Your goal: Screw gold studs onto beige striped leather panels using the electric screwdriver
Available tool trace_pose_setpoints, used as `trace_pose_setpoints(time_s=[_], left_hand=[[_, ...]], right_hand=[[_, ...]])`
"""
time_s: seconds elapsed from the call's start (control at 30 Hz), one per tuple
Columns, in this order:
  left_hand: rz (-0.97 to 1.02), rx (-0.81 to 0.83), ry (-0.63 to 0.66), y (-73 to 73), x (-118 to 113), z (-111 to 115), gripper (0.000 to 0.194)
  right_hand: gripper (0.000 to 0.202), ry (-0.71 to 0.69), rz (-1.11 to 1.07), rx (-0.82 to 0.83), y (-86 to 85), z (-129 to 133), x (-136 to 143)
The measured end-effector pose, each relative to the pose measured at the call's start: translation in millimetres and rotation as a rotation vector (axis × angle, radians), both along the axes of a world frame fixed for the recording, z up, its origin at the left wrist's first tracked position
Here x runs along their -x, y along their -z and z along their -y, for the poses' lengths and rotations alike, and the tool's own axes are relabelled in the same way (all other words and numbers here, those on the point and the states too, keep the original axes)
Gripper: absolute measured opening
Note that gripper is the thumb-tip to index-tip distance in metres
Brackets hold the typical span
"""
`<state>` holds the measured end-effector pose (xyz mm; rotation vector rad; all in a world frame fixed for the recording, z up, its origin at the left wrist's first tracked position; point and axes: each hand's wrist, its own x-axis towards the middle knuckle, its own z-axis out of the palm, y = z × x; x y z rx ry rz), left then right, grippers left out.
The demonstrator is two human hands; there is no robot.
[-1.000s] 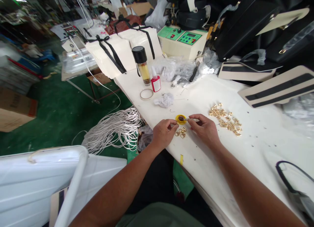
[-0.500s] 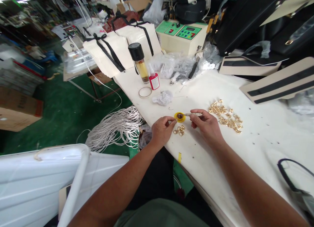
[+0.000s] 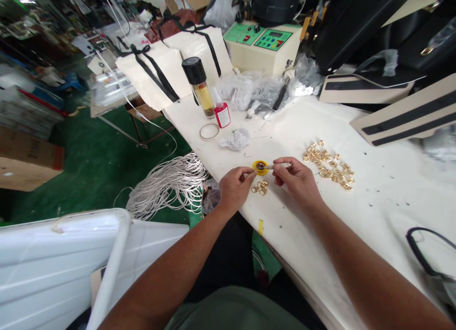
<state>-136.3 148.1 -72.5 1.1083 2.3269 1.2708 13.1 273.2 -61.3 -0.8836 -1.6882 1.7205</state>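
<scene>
A small yellow dish (image 3: 264, 172) with dark contents sits on the white table between my hands. My right hand (image 3: 295, 179) pinches a pale, pen-like tool (image 3: 282, 165), its tip over the dish. At the dish's left edge, my left hand (image 3: 235, 187) is closed in a pinch on a tiny gold piece, mostly hidden by the fingertips. Just below the dish lie several gold rings (image 3: 260, 187). A larger scatter of gold hardware (image 3: 331, 166) is spread to the right of my right hand.
Behind the dish are crumpled white material (image 3: 236, 139), a red bottle (image 3: 223, 115), a black-capped glass bottle (image 3: 204, 96) and a roll of tape (image 3: 209, 131). A control box (image 3: 261, 47) and plastic wrap stand farther back. Flat beige panels (image 3: 409, 114) lie at the right.
The tool's tip and my right hand have shifted slightly left, farther over the dish. My left hand stays nearly in place. The whole view has moved slightly.
</scene>
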Motion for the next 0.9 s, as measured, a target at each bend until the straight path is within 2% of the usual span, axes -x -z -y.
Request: trace_pose_setpoints(time_s=[0.9], left_hand=[[0.030, -0.047, -0.007, 4.8, 0.5, -0.3, 0.019]], right_hand=[[0.038, 0.009, 0.016, 0.001, -1.8, 2.4, 1.7]])
